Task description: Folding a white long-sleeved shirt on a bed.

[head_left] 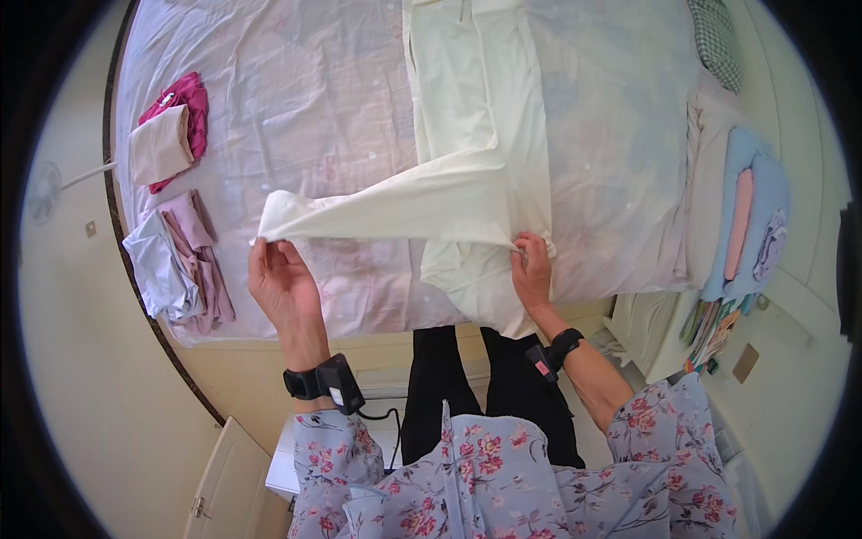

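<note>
A cream long-sleeved garment (481, 87) lies lengthwise on the bed (316, 114), running toward its far side. One sleeve (404, 202) is drawn out to the left across the sheet. My left hand (286, 279) pinches the cuff end of that sleeve between thumb and fingers. Near the garment's close end, my right hand (532, 266) grips a fold of the cloth at the base of the sleeve. The nearest part of the garment drapes over the front edge of the mattress.
On the left stand two small piles of folded clothes: a beige piece (161, 145) on a magenta one (195, 101), and a white piece (161, 263) beside pink ones (192, 222). To the right are a light-blue padded item (724, 222), a checked pillow (717, 44) and books (714, 330).
</note>
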Tool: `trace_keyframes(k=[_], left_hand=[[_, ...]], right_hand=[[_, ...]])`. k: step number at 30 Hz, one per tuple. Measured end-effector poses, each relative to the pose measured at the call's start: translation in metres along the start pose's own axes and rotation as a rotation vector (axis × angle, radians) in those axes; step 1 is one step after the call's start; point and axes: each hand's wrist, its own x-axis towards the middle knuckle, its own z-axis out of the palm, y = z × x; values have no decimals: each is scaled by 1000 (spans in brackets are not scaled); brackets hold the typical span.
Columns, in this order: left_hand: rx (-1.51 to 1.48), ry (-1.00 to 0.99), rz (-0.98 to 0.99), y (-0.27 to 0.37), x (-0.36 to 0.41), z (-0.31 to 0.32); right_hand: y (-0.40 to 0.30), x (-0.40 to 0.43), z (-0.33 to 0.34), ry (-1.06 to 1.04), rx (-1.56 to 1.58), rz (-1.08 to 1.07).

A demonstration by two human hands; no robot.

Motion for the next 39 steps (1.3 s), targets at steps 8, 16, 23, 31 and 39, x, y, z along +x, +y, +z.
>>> trace_keyframes(k=[8, 16, 23, 31, 39], left_hand=[[309, -247, 357, -35, -13, 125], [348, -337, 362, -126, 29, 216], [700, -452, 393, -218, 67, 274], [1438, -697, 603, -288, 104, 321], [1650, -1146, 1119, -251, 52, 224]], right_hand=[[10, 5, -16, -47, 123, 22], [23, 3, -20, -85, 216, 68], [28, 13, -24, -142, 348, 94], [30, 17, -22, -150, 426, 195], [27, 20, -22, -150, 425, 272]])
